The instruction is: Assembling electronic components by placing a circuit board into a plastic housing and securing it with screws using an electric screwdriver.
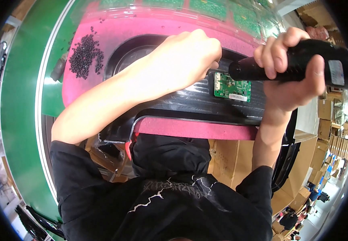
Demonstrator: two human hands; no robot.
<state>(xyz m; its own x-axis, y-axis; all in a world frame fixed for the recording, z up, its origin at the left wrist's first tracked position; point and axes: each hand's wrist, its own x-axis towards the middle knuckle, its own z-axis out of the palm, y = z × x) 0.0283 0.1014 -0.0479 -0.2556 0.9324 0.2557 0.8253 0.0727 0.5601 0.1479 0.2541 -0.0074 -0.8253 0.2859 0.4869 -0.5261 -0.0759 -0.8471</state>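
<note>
My right hand (282, 68) grips a black electric screwdriver (326, 54), its fingers wrapped round the body. The tool lies almost level, its narrower end pointing left over a green circuit board (232, 89). That board rests inside a long black plastic housing (170, 105). Beside the board's upper left corner, close to the screwdriver's front end, my left hand (194, 56) is closed with its fingertips together. Its fingers point away and down, so whatever they hold is hidden. Whether the screwdriver's tip touches anything cannot be made out.
Small black screws (86, 58) lie heaped on the pink mat (101, 26), left of the housing. A dark cylindrical piece (58, 69) sits at the mat's left edge. Clear trays with green boards (206, 7) stand along the far side. Cardboard boxes (225, 158) are below the mat.
</note>
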